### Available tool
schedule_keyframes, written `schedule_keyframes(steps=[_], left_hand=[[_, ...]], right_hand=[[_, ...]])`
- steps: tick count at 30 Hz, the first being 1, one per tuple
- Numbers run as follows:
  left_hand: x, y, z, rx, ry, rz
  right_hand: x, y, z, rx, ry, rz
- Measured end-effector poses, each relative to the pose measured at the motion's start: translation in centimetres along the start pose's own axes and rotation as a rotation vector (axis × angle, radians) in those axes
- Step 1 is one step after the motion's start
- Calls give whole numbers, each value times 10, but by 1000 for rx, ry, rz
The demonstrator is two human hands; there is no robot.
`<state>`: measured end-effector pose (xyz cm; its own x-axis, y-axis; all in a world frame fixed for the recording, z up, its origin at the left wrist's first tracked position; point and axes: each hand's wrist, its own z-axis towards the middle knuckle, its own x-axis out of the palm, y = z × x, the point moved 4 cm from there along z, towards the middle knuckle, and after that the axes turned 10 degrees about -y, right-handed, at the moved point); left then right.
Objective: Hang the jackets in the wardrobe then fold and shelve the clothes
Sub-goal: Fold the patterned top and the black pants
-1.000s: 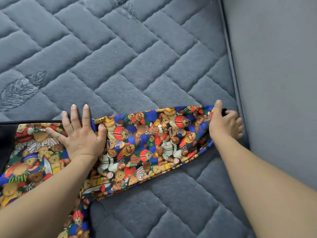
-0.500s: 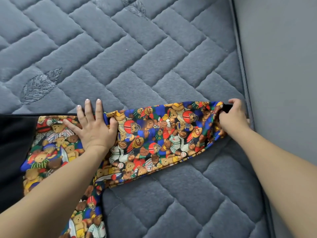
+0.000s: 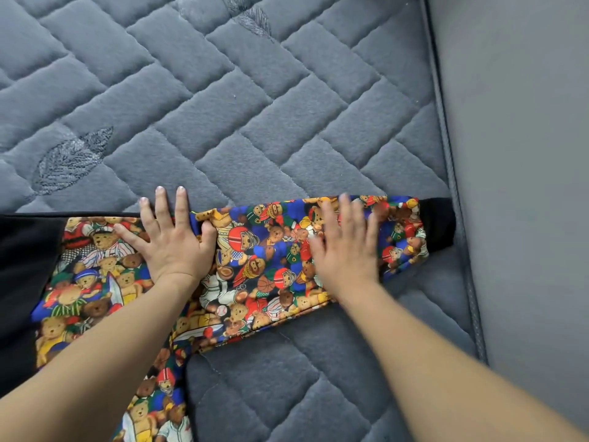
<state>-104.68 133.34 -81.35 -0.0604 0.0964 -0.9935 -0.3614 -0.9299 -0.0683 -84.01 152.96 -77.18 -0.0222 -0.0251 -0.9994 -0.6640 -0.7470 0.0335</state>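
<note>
A garment printed with teddy bears [image 3: 261, 260] lies flat on a grey quilted mattress [image 3: 223, 106]. Its sleeve stretches to the right and ends in a black cuff [image 3: 438, 223] near the mattress edge. Black fabric [image 3: 22, 266] of the same garment shows at the far left. My left hand [image 3: 172, 240] presses flat on the shoulder area, fingers spread. My right hand [image 3: 345, 247] rests flat and open on the middle of the sleeve, slightly blurred. Neither hand grips the cloth.
The mattress edge with piping [image 3: 452, 186] runs down the right side. Beyond it is a plain grey surface [image 3: 526, 154]. Stitched leaf motifs [image 3: 70, 161] mark the mattress top.
My right hand has let go of the sleeve's cuff end and moved left onto the middle of the sleeve, now flat and open. The black cuff is uncovered. My left hand stays pressed in place.
</note>
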Motion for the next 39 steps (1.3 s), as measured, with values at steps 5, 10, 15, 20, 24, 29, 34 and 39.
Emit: schedule_keyframes(steps=[5,10,15,20,24,29,34,39], left_hand=[[2,1,1,7,-3,-6],[3,0,1,20,-16,-29],[0,-2,3,33,17,-20],[-10,3,7,153,167,-222],[-35,86,-20,404,128,-348],[-41,251,-37,333,94,-79],[-34,325,13,187,33,-4],[-19,334,51,172,-3,2]], right_hand=[[32,-21,-12,159,61,-18],[27,-66,14,350,-5,-78],[33,10,-7,414,-77,33],[32,80,-55,289,-64,50],[30,149,-78,125,-11,16],[37,278,-73,-109,36,60],[43,368,-18,-133,-58,56],[53,398,16,-173,-123,39]])
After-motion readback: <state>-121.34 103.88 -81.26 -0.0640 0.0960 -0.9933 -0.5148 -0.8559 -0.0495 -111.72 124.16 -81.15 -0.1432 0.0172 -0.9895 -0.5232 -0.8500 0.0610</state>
